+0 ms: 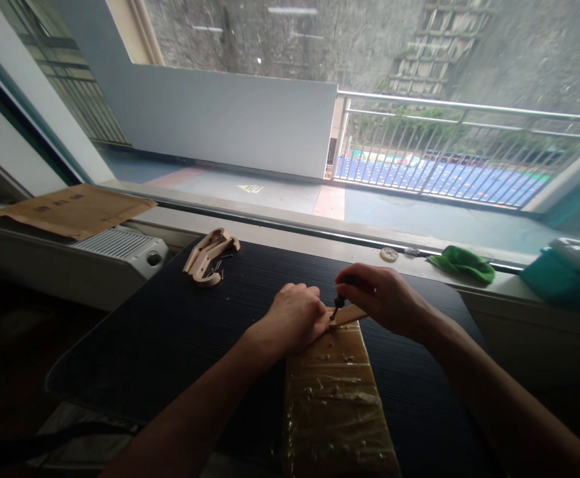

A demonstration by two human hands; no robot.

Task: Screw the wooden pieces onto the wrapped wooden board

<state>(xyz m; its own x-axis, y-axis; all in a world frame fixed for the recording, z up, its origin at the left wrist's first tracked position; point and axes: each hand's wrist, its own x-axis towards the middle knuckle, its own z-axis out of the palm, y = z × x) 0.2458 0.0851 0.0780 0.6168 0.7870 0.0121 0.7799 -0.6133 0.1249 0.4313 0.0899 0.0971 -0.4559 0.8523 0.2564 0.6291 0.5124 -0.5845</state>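
Black tabletop (145, 358), wrapped brown block (334, 411), pale windowsill (270, 238), white radiator (123, 249)

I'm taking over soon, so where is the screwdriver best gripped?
Probably by the screwdriver's dark handle, from above right: it leans handle-up, tip down at the wooden piece, and the left hand crowds the tip's left. The right hand grips there.

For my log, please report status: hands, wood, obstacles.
Right hand grips black-handled screwdriver, tip at pale wooden strip. Left hand holds strip atop brown, film-wrapped block. Nothing visibly blocking.
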